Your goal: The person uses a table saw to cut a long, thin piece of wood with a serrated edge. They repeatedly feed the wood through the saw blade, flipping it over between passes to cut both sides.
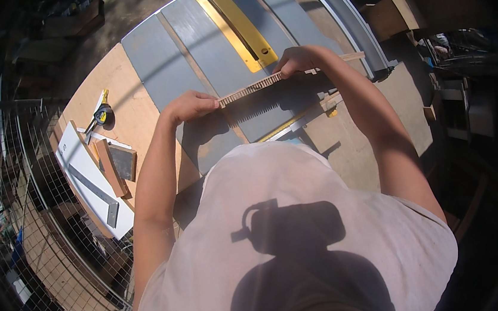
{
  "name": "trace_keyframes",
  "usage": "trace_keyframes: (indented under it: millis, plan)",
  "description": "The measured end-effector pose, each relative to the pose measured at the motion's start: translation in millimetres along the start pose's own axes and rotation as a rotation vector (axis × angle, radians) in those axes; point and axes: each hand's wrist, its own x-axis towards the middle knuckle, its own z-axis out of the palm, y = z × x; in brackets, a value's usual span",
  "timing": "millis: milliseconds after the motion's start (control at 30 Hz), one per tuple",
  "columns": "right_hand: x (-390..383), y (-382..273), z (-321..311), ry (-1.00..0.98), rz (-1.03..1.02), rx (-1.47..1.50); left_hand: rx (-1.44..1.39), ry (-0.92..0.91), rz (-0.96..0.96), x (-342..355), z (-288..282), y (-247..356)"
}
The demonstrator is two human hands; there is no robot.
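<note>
"Nearest the camera, a pale, thin cloth shirt [227, 181] is seen, crossed by a broad dark shadow. What is held beyond it?"

"A narrow, light-brown wooden strip, cut with a comb-like row of slots [251, 88], is held between two bare hands."

"How is it placed against each grip?"

"Its left end is pinched by the fingertips of the left grip [189, 106], so that little of it is left beyond them. By the thumb and fingers of the right grip [301, 60] it is clasped farther along. Light wood is also seen past the right wrist, but whether it belongs to the same piece cannot be told."

"Is it rested on anything?"

"It is held above the grey metal surface [160, 74], onto which a toothed shadow is cast. It is placed on the near side of a long yellow insert plate with a dark slot [258, 64]."

"And to the left?"

"On a tan wooden panel [114, 66], a rounded black-and-yellow tool [103, 114] is found; nearer, a grey metal square [100, 197] is laid on a white board [126, 218]."
</note>
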Motion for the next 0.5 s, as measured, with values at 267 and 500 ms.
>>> trace_keyframes:
  millis: [267,500]
  plan:
    - [-16.5,7.6,-5.4,0.088,0.001,-0.099,0.061,0.005,0.034,-3.4,12.7,22.1]
    - [-21.3,8.4,-10.4,0.110,0.007,-0.142,0.090,0.006,0.065,-0.5,15.9,29.0]
